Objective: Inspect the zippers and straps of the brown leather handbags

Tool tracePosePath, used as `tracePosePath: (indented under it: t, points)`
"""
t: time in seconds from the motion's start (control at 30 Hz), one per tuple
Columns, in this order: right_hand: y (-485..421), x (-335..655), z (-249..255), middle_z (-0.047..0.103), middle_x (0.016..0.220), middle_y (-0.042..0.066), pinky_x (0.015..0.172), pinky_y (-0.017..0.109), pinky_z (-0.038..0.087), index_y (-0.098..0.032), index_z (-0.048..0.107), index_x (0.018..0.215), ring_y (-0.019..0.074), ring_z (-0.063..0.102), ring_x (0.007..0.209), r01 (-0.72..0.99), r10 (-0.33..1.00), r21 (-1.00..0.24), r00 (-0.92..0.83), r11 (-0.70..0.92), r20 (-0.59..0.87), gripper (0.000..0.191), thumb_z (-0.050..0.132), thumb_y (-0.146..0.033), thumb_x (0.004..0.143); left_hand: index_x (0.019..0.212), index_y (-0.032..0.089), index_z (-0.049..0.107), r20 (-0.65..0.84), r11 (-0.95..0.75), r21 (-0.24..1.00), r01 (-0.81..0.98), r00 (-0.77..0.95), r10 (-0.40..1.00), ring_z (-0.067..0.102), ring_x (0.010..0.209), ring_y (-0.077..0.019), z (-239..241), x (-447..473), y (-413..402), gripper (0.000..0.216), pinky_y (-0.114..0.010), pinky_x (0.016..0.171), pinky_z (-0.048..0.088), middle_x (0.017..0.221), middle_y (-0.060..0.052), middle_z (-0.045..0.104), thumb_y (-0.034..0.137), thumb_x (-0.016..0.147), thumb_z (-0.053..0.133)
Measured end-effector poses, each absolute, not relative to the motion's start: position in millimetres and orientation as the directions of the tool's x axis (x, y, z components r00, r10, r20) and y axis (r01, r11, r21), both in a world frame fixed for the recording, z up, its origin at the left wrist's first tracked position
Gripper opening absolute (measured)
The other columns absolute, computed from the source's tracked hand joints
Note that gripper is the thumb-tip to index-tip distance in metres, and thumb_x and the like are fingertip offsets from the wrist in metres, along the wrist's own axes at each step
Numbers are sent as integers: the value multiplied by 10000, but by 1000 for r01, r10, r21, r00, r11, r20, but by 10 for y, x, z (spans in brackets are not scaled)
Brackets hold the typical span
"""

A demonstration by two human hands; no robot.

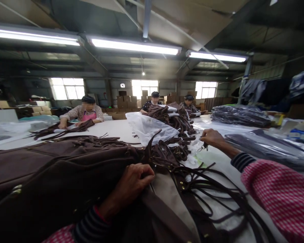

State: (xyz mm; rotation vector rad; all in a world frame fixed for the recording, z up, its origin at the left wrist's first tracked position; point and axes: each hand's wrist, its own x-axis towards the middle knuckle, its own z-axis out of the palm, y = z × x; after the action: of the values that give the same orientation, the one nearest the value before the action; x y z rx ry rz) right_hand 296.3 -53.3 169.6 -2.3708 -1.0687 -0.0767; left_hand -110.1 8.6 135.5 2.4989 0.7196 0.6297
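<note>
A large dark brown bag with brass-coloured studs lies across the near side of the table. My left hand is closed at its edge, thumb and forefinger pinched together beside a beige lining panel. My right hand is held out to the far right, closed around a small dark item with a shiny metal end; its exact kind is unclear. Long thin brown straps fan out below that hand. Straps and buckles lie piled between both hands.
Clear plastic bags lie mid-table beside a heap of brown bags. Plastic-wrapped dark bundles are stacked at the right. Three people sit across the white table; one person at the left handles a brown piece.
</note>
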Motion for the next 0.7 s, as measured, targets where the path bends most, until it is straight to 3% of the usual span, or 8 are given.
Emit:
tracePosePath:
  t: [0.17, 0.3, 0.5, 0.63, 0.7]
  points:
    - [-768, 2637, 1906, 684, 726, 76, 465, 226, 394, -147, 611, 908, 158, 647, 571, 552, 635, -740, 740, -384, 222, 178, 625, -308, 833, 816, 205, 756, 346, -775, 548, 313, 759, 552, 674, 837, -195, 1316, -1091, 114, 166, -276, 770, 409, 863, -10, 756, 281, 846, 611]
    - [-951, 2112, 1816, 649, 652, 22, 417, 205, 375, -193, 541, 951, 140, 600, 473, 449, 706, -856, 691, -255, 153, 194, 609, -331, 835, 818, 186, 763, 354, -776, 570, 270, 771, 529, 684, 801, -187, 1312, -1090, 126, 175, -257, 733, 428, 844, -14, 761, 256, 840, 605]
    - [-1115, 1233, 1321, 600, 573, -21, 403, 216, 378, -216, 489, 841, 143, 551, 440, 391, 844, -894, 536, -219, 28, 196, 643, -328, 794, 849, 167, 776, 374, -793, 556, 251, 776, 508, 688, 808, -192, 1316, -1074, 118, 187, -255, 728, 440, 842, -29, 765, 220, 826, 598]
    - [-1241, 947, 1156, 547, 612, -54, 435, 211, 373, -214, 512, 884, 120, 499, 487, 469, 966, -879, 254, -83, 44, 238, 621, -424, 863, 841, 167, 777, 366, -785, 567, 250, 777, 512, 682, 804, -190, 1305, -1063, 117, 183, -249, 710, 438, 842, -28, 767, 215, 819, 602]
    - [-1344, 914, 1171, 594, 697, -34, 533, 240, 430, -214, 548, 940, 138, 551, 588, 567, 988, -824, 123, 7, 93, 212, 589, -420, 909, 831, 169, 776, 366, -781, 574, 246, 776, 513, 680, 804, -185, 1300, -1057, 118, 179, -245, 707, 435, 843, -25, 766, 207, 815, 602]
